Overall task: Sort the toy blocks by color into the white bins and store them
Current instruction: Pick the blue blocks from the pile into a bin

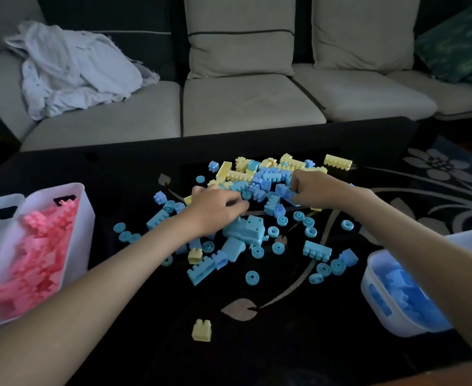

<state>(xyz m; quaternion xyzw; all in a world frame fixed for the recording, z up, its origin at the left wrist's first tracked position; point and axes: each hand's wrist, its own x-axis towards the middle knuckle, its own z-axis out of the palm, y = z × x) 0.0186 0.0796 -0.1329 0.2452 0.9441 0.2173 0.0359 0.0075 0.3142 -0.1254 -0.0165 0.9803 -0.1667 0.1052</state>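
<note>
As right hand (314,188) pinches block (286,194), grip curled

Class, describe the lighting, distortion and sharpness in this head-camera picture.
Head view: dim, bluish light; the black table swallows shadows; wide-angle stretch enlarges the forearms near the bottom corners; the bin of pink blocks and bin of blue blocks at the edges look soft, the central block pile sharper; no strong glare.
</note>
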